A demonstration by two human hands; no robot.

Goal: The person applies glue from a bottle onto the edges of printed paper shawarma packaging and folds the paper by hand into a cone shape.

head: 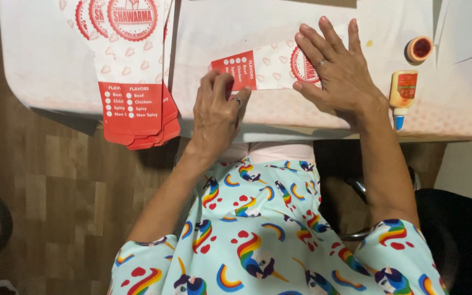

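A white paper pouch (269, 68) with a red printed end and a round red emblem lies flat near the table's front edge. My left hand (218, 112) presses with curled fingers on the red end of the pouch. My right hand (337, 68) lies flat, fingers spread, on the emblem end of the same pouch. Both hands wear a ring.
A stack of the same pouches (132, 71) overhangs the white table (55, 65) at left. A small glue bottle (402, 90) with a blue tip and a round orange lid (419, 48) lie to the right. A dark chair (460, 229) stands at lower right.
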